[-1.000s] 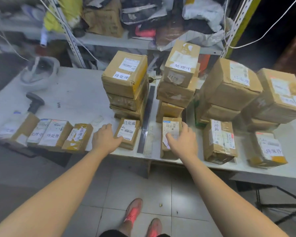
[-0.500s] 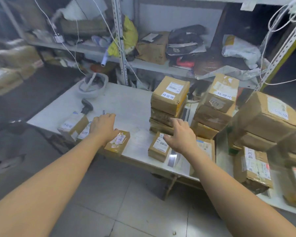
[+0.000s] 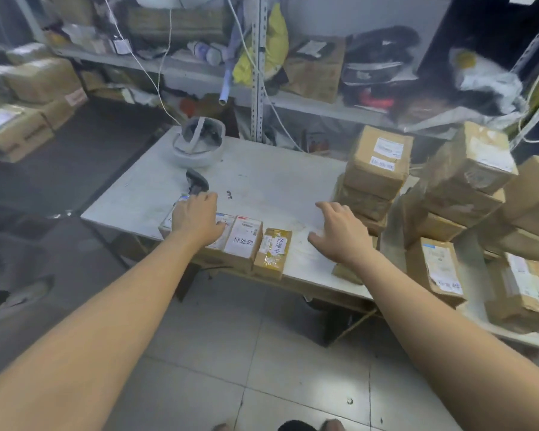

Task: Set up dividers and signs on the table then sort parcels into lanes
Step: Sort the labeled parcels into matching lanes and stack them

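Along the front edge of the white table (image 3: 271, 181) lies a row of small cardboard parcels. My left hand (image 3: 195, 220) rests with spread fingers on the leftmost ones, covering most of them. Beside it sit a parcel with a white sign label (image 3: 243, 241) and a yellow-taped parcel (image 3: 274, 251). My right hand (image 3: 339, 233) hovers open over bare tabletop just right of that row, holding nothing; a small parcel (image 3: 346, 272) peeks out under its wrist. Stacks of larger boxes (image 3: 377, 169) stand to the right.
A handheld barcode scanner (image 3: 196, 181) and a grey helmet (image 3: 199, 141) lie at the table's back left. More stacked boxes (image 3: 470, 181) crowd the right end. Cluttered metal shelving (image 3: 259, 88) runs behind. Boxes (image 3: 16, 132) sit at the far left; tiled floor below.
The view has swung left. Both hands left the two parcels near the middle divider strip and moved left; the left hand now lies on the left row, the right hand hangs over bare table.
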A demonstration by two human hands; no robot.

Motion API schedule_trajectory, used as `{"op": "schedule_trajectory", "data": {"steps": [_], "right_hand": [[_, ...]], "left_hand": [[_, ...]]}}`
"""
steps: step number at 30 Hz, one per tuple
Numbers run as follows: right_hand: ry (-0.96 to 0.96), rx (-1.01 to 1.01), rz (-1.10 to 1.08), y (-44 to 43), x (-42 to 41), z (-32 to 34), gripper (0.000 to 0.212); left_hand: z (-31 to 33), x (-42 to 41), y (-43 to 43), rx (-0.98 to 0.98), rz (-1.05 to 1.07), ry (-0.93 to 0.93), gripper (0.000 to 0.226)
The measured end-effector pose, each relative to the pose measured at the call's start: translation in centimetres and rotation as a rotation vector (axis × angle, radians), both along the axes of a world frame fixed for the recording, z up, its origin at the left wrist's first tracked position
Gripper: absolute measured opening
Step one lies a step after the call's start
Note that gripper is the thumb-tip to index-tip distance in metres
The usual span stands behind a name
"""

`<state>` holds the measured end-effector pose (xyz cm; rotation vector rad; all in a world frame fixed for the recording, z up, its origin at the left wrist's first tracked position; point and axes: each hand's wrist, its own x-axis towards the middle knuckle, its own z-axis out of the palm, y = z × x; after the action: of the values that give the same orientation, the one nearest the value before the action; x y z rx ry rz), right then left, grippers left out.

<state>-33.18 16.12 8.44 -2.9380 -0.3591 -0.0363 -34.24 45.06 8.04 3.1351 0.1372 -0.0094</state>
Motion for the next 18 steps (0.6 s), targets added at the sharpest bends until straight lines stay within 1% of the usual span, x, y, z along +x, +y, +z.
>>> {"op": "schedule_trajectory", "data": {"steps": [3,7,10,15,18], "right_hand": [[0.015,-0.026,0.031,2.4,-0.1,-1.0,0.069],[0.068,0.021,0.009,4.3,0.4,-2.6,0.072],[0.122,0.072,-0.015,5.0,1.3,-4.4,0.074],[0.227,0.158,-0.077,5.8,3.1,-7.6,0.074],[0.284,0.219,-0.131,6.2,3.8,-9.5,0.076]], "left_hand": [[-0.9,0.6,1.3,-0.027,-0.011,0.033,0.047],[-2.5,1.9,2.0,-0.069,-0.01,0.077,0.043],[-4.2,2.8,1.8,-0.069,0.006,0.108,0.046],[-7.2,3.2,0.3,-0.193,0.084,0.144,0.051],[-9.1,3.2,-0.7,-0.216,0.111,0.138,0.06]]}}
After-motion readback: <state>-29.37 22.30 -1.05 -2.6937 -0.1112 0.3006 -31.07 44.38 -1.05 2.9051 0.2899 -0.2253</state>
